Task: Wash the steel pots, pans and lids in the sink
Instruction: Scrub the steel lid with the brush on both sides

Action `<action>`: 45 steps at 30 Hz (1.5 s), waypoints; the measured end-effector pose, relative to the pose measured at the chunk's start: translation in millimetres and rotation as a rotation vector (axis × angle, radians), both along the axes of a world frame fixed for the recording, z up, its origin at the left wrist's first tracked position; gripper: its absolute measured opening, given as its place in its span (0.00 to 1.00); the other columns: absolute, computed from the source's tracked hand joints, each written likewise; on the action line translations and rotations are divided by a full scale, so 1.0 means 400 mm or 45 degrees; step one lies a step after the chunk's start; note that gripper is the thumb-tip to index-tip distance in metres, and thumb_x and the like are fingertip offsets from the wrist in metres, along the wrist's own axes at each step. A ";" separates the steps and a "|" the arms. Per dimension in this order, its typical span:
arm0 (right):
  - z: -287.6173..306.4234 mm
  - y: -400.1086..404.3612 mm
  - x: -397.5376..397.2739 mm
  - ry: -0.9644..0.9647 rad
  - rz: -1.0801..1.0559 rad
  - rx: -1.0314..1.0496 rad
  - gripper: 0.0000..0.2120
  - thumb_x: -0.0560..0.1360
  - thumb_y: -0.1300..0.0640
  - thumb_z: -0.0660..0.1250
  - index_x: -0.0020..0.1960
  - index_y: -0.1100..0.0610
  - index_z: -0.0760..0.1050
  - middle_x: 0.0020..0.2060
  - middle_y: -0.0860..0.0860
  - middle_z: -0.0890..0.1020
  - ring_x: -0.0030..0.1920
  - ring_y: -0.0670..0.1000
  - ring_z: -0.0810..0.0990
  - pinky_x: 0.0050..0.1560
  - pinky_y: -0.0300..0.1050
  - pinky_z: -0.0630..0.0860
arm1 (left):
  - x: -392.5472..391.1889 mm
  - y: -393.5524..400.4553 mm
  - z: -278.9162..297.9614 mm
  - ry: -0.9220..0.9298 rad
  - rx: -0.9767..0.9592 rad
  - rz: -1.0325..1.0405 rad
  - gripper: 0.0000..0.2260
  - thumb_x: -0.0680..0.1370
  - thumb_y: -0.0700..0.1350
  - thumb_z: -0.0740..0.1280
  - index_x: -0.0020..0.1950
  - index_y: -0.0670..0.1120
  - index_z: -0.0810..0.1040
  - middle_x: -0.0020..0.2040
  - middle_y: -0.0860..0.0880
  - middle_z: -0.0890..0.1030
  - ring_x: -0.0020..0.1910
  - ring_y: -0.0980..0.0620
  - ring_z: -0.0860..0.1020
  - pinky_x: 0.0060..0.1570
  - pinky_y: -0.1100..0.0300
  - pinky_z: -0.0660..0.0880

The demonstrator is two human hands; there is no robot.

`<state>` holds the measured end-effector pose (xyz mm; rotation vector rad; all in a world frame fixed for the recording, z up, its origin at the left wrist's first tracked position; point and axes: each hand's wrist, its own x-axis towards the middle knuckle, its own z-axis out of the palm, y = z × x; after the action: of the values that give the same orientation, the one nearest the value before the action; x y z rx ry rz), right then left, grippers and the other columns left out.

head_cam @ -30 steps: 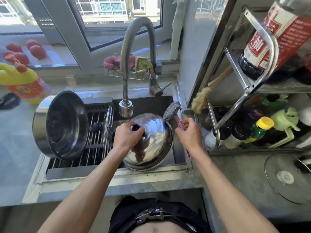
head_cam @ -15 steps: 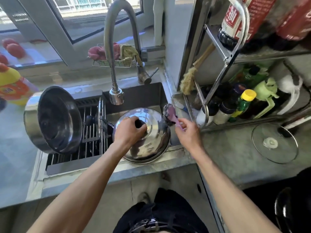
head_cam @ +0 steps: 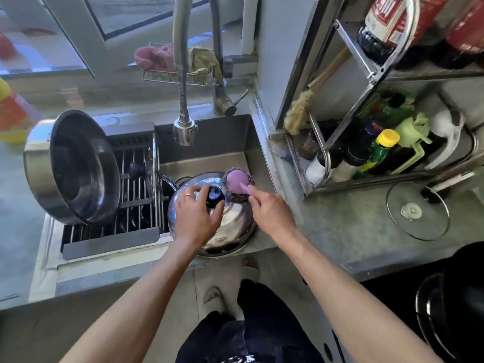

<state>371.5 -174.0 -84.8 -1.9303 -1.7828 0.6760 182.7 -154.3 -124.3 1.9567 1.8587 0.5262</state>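
Steel lid [head_cam: 230, 224] tilted, dome up, over the front edge of the sink [head_cam: 209, 142]. Left hand [head_cam: 195, 214] on the dome, fingers curled round the black knob [head_cam: 215, 196]. Right hand [head_cam: 271, 212] just beside, fingers pinched on the pink handle of a scrubbing brush [head_cam: 237, 183]; wire-wool head of the brush pressed against the lid's far rim. Faucet [head_cam: 183, 74] above, spray head over the basin. Left of the lid, a drying rack [head_cam: 131, 184] across the sink, with a large steel pot [head_cam: 70, 166] on its side there, mouth toward the lid. On the table [head_cam: 345, 226] to the right, a glass lid [head_cam: 417, 210] flat, and a steel shelf rack [head_cam: 366, 82] with bottles.
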 end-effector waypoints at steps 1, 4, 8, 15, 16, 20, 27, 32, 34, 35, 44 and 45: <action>0.004 0.011 0.015 -0.066 -0.034 -0.030 0.19 0.82 0.54 0.60 0.70 0.40 0.73 0.53 0.54 0.86 0.50 0.59 0.83 0.46 0.49 0.79 | 0.001 -0.003 -0.001 -0.004 0.000 -0.030 0.23 0.78 0.57 0.65 0.68 0.46 0.75 0.62 0.40 0.77 0.64 0.37 0.72 0.66 0.41 0.68; -0.001 0.042 0.040 -0.094 0.049 -0.081 0.18 0.82 0.55 0.58 0.70 0.43 0.74 0.51 0.56 0.85 0.48 0.61 0.83 0.47 0.52 0.79 | 0.006 -0.012 -0.009 0.027 0.025 -0.073 0.25 0.78 0.57 0.60 0.69 0.43 0.73 0.63 0.41 0.80 0.67 0.38 0.73 0.70 0.40 0.66; 0.003 0.076 0.047 -0.085 0.232 -0.121 0.19 0.82 0.55 0.58 0.69 0.41 0.75 0.46 0.57 0.86 0.36 0.57 0.77 0.43 0.52 0.78 | 0.005 -0.027 -0.030 0.059 0.143 -0.096 0.25 0.79 0.56 0.59 0.71 0.41 0.72 0.67 0.43 0.79 0.71 0.39 0.72 0.72 0.45 0.60; -0.002 0.049 0.033 -0.173 0.218 -0.072 0.18 0.83 0.55 0.57 0.69 0.42 0.74 0.42 0.59 0.85 0.41 0.63 0.81 0.38 0.53 0.77 | 0.005 -0.026 -0.037 0.049 0.218 -0.093 0.24 0.79 0.55 0.60 0.70 0.41 0.72 0.67 0.43 0.79 0.71 0.39 0.72 0.72 0.46 0.60; -0.006 0.063 0.038 -0.171 0.125 -0.083 0.18 0.82 0.55 0.57 0.69 0.43 0.75 0.44 0.60 0.85 0.44 0.63 0.82 0.40 0.53 0.77 | 0.005 -0.025 -0.037 0.044 0.234 -0.091 0.24 0.79 0.54 0.60 0.70 0.41 0.72 0.67 0.43 0.79 0.71 0.39 0.72 0.73 0.46 0.59; -0.006 0.061 0.013 -0.220 0.171 -0.134 0.17 0.82 0.55 0.57 0.67 0.46 0.76 0.43 0.61 0.84 0.43 0.63 0.81 0.38 0.53 0.74 | 0.006 -0.031 -0.040 0.044 0.244 -0.079 0.25 0.79 0.55 0.60 0.71 0.41 0.72 0.67 0.42 0.79 0.72 0.39 0.71 0.73 0.44 0.60; 0.013 0.071 -0.013 -0.248 0.123 -0.156 0.17 0.81 0.58 0.57 0.65 0.48 0.77 0.47 0.60 0.84 0.47 0.64 0.81 0.40 0.52 0.74 | 0.007 -0.033 -0.038 0.056 0.273 -0.080 0.24 0.79 0.52 0.63 0.71 0.40 0.72 0.66 0.41 0.79 0.70 0.39 0.71 0.71 0.43 0.63; 0.015 0.038 -0.021 -0.208 -0.001 -0.156 0.19 0.81 0.59 0.57 0.69 0.47 0.75 0.48 0.61 0.83 0.48 0.65 0.80 0.40 0.53 0.73 | 0.006 -0.035 -0.043 0.050 0.280 -0.080 0.23 0.79 0.53 0.63 0.70 0.41 0.72 0.65 0.44 0.80 0.71 0.39 0.71 0.72 0.43 0.62; 0.009 0.016 -0.032 -0.147 -0.086 -0.130 0.19 0.82 0.57 0.57 0.69 0.43 0.74 0.47 0.60 0.83 0.48 0.64 0.80 0.43 0.54 0.76 | 0.006 -0.033 -0.043 0.061 0.272 -0.080 0.23 0.79 0.53 0.62 0.70 0.42 0.72 0.65 0.43 0.80 0.71 0.39 0.71 0.73 0.44 0.61; 0.004 0.008 -0.030 -0.106 -0.176 -0.121 0.19 0.82 0.56 0.56 0.69 0.44 0.74 0.46 0.59 0.84 0.47 0.63 0.80 0.43 0.55 0.77 | 0.007 -0.034 -0.044 0.059 0.263 -0.082 0.24 0.79 0.54 0.61 0.71 0.42 0.72 0.65 0.43 0.80 0.72 0.39 0.71 0.73 0.44 0.61; 0.014 0.007 -0.043 -0.049 -0.030 -0.100 0.20 0.82 0.56 0.58 0.70 0.40 0.73 0.49 0.57 0.85 0.48 0.61 0.81 0.40 0.49 0.74 | 0.004 -0.040 -0.042 0.038 0.264 -0.074 0.25 0.79 0.54 0.60 0.70 0.42 0.72 0.66 0.43 0.80 0.72 0.39 0.71 0.73 0.46 0.59; 0.017 0.009 -0.044 -0.029 -0.035 -0.096 0.20 0.82 0.56 0.58 0.70 0.40 0.73 0.50 0.56 0.85 0.48 0.61 0.81 0.41 0.49 0.75 | 0.006 -0.037 -0.042 0.038 0.259 -0.074 0.25 0.79 0.55 0.59 0.70 0.42 0.73 0.66 0.42 0.80 0.72 0.39 0.71 0.73 0.46 0.59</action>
<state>353.8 -170.5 -78.0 -2.0160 -1.7644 0.7241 184.9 -169.2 -141.1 2.1520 1.8219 0.6961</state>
